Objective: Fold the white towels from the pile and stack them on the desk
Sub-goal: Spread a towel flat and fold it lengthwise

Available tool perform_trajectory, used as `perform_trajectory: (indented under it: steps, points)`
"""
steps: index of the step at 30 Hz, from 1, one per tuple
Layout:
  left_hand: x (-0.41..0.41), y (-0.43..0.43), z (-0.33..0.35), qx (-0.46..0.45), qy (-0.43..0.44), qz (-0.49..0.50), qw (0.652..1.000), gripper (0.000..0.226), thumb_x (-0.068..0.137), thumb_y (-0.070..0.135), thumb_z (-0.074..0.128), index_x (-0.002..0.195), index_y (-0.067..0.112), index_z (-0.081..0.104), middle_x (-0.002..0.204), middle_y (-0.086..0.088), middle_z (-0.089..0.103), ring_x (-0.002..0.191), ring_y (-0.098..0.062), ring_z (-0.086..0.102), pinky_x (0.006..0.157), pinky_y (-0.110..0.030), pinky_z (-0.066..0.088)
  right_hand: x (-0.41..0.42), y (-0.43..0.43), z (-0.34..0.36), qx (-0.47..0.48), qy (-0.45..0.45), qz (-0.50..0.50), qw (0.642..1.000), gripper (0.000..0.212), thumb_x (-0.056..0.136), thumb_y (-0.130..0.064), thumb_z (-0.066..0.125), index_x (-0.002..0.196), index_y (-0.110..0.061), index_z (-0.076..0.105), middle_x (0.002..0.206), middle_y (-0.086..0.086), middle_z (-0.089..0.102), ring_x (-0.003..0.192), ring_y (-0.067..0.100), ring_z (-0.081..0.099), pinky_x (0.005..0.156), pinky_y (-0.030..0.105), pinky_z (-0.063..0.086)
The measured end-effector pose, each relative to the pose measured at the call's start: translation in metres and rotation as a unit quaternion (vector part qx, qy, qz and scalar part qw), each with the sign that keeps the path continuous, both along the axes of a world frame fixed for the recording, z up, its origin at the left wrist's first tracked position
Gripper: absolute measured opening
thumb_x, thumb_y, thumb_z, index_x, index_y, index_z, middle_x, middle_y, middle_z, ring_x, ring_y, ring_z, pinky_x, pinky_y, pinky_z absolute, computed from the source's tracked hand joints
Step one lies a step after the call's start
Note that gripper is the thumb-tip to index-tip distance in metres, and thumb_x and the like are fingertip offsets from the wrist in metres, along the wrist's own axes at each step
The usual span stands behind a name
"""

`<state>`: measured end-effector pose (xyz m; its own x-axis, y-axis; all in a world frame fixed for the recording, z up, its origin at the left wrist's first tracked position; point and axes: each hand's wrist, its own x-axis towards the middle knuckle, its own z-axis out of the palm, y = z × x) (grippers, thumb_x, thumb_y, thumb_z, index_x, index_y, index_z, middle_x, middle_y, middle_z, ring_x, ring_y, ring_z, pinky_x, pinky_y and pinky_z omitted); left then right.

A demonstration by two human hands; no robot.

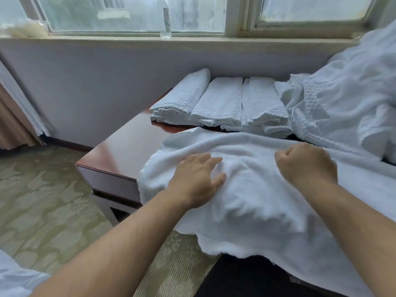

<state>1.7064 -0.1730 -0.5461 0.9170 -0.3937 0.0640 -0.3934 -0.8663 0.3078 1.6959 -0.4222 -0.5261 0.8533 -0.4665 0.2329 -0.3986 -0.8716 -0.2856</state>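
Note:
A large white terry towel (pixel 252 202) lies spread and rumpled over the near part of the dark red desk (pixel 128 144), its front edge hanging off. My left hand (pixel 197 179) rests flat on it with fingers apart. My right hand (pixel 306 161) is closed in a fist on the towel, apparently pinching its fabric. Three folded waffle towels (pixel 220 101) sit side by side at the back of the desk against the wall. The pile of unfolded white towels (pixel 347 103) heaps up at the right.
A window sill (pixel 128 41) runs along the back with a clear bottle (pixel 166 20) on it. Patterned green carpet (pixel 42 200) lies to the left, a curtain (pixel 12 116) at the far left. The desk's left edge and corner are bare.

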Motion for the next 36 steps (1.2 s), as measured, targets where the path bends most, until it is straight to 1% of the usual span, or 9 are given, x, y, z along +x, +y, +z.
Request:
perform_trajectory:
  steps: [3, 5, 8, 11, 16, 19, 22, 27, 36]
  points:
    - [0.019, -0.018, 0.004, 0.069, 0.052, 0.003, 0.996, 0.085, 0.081, 0.081, 0.046, 0.155, 0.045, 0.023, 0.168, 0.003, 0.014, 0.154, -0.022, 0.009, 0.121, -0.045, 0.011, -0.014, -0.039, -0.008, 0.014, 0.154, -0.086, 0.984, 0.064, 0.089, -0.062, 0.033, 0.129, -0.019, 0.057, 0.135, 0.017, 0.052, 0.122, 0.042, 0.046, 0.1, 0.052, 0.036]
    - [0.023, -0.022, 0.003, 0.081, 0.092, -0.013, 0.992, 0.106, 0.063, 0.093, 0.043, 0.155, 0.048, 0.015, 0.169, 0.006, 0.002, 0.155, -0.019, -0.003, 0.124, -0.047, 0.005, -0.02, -0.055, -0.021, -0.003, 0.217, -0.075, 0.973, 0.08, 0.09, -0.073, 0.022, 0.154, -0.026, 0.03, 0.163, 0.015, 0.02, 0.146, 0.045, 0.019, 0.114, 0.061, 0.019]
    - [0.014, -0.019, -0.006, 0.069, 0.08, -0.023, 0.994, 0.11, 0.059, 0.101, 0.021, 0.155, 0.05, 0.006, 0.168, 0.011, -0.008, 0.154, -0.014, -0.013, 0.124, -0.048, -0.001, -0.018, -0.069, -0.032, -0.017, 0.218, -0.004, 0.976, 0.089, 0.087, -0.08, 0.013, 0.16, -0.03, 0.006, 0.169, 0.011, -0.004, 0.153, 0.042, -0.004, 0.119, 0.063, 0.004]
    - [0.006, -0.014, -0.009, 0.062, 0.062, -0.006, 0.996, 0.089, 0.078, 0.091, 0.009, 0.156, 0.048, 0.009, 0.169, 0.01, -0.002, 0.155, -0.014, -0.006, 0.124, -0.047, 0.002, -0.01, -0.076, -0.032, -0.022, 0.214, 0.025, 0.976, 0.089, 0.086, -0.081, 0.012, 0.16, -0.032, 0.004, 0.169, 0.008, -0.005, 0.154, 0.038, -0.005, 0.12, 0.061, 0.003]
    - [0.002, -0.03, 0.009, 0.107, -0.027, 0.055, 0.992, 0.068, 0.09, 0.073, 0.04, 0.146, 0.034, 0.041, 0.155, 0.001, 0.039, 0.14, -0.028, 0.03, 0.112, -0.045, 0.029, -0.015, -0.072, -0.033, -0.054, 0.171, 0.027, 0.983, 0.078, 0.09, -0.075, 0.016, 0.156, -0.034, 0.025, 0.166, 0.012, 0.019, 0.15, 0.038, 0.016, 0.117, 0.057, 0.017]
    - [0.009, -0.074, 0.02, 0.032, -0.066, -0.024, 0.997, 0.052, 0.097, 0.053, 0.047, 0.143, 0.03, 0.048, 0.15, 0.003, 0.045, 0.139, -0.023, 0.031, 0.11, -0.04, 0.028, -0.027, -0.069, -0.027, -0.037, 0.012, 0.07, 0.997, 0.047, 0.094, -0.056, 0.029, 0.091, -0.024, 0.063, 0.108, 0.011, 0.065, 0.105, 0.033, 0.056, 0.082, 0.041, 0.045]
    - [0.02, -0.139, 0.024, 0.001, -0.04, -0.114, 0.993, 0.049, 0.1, 0.045, 0.047, 0.147, 0.029, 0.045, 0.154, 0.002, 0.04, 0.141, -0.022, 0.029, 0.113, -0.039, 0.026, -0.039, -0.089, -0.019, 0.054, -0.084, 0.03, 0.995, 0.043, 0.092, -0.037, 0.046, 0.056, -0.014, 0.046, 0.059, 0.002, 0.046, 0.066, 0.028, 0.047, 0.056, 0.033, 0.031]
    - [0.038, -0.235, 0.022, -0.06, -0.077, -0.206, 0.974, 0.035, 0.097, 0.038, 0.057, 0.132, 0.035, 0.058, 0.142, 0.006, 0.049, 0.132, -0.021, 0.038, 0.106, -0.04, 0.033, -0.071, -0.157, -0.017, -0.002, -0.101, -0.153, 0.983, 0.03, 0.092, -0.027, 0.047, 0.064, -0.015, 0.045, 0.076, 0.007, 0.052, 0.075, 0.031, 0.048, 0.061, 0.033, 0.034]
    - [0.058, -0.266, -0.019, -0.08, -0.098, -0.183, 0.975, 0.055, 0.088, 0.057, 0.054, 0.138, 0.037, 0.047, 0.138, 0.006, 0.055, 0.129, -0.021, 0.043, 0.109, -0.039, 0.03, -0.05, -0.2, -0.018, 0.068, 0.025, -0.171, 0.983, 0.048, 0.099, -0.05, 0.034, 0.088, -0.014, 0.063, 0.101, 0.006, 0.066, 0.079, 0.021, 0.052, 0.065, 0.033, 0.038]
